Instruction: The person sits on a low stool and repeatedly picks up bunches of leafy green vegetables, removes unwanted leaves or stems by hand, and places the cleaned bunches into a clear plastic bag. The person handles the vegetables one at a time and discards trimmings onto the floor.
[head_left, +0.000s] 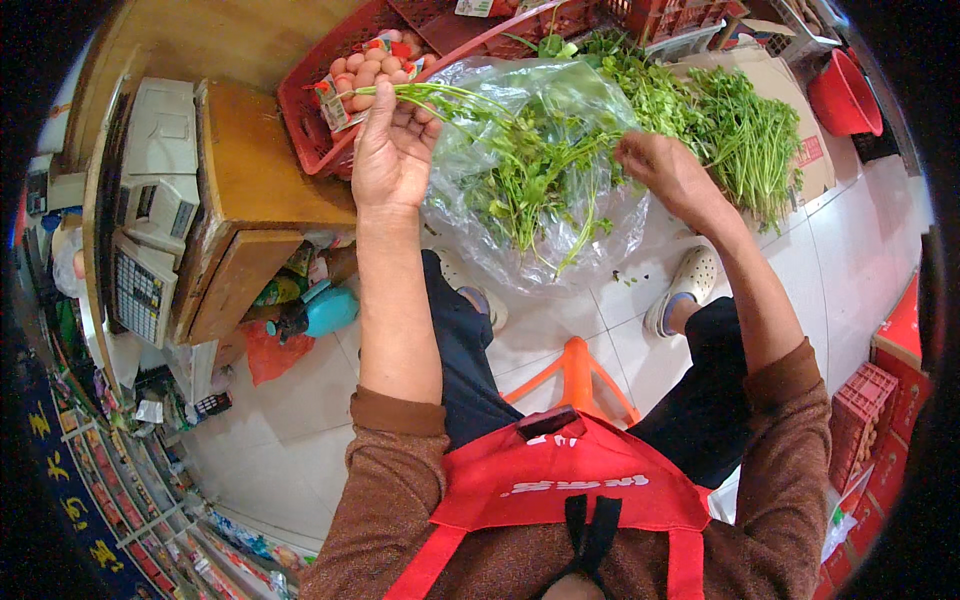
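My left hand is raised at the upper middle, its thumb pinning a few long green stalks against the fingers. Their leaves trail right over an open clear plastic bag. Loose leafy greens, resembling celery or coriander, lie on the bag. My right hand is over the bag's right side, with curled fingers beside the leaves. Blur and the hand's back hide whether it grips any. Past it, a thick bunch of thin-stemmed greens rests on flattened cardboard.
A red plastic basket with netted eggs stands upper left, beside a wooden cabinet. An orange stool is between my legs. A red bucket sits far right. Red crates line the right side.
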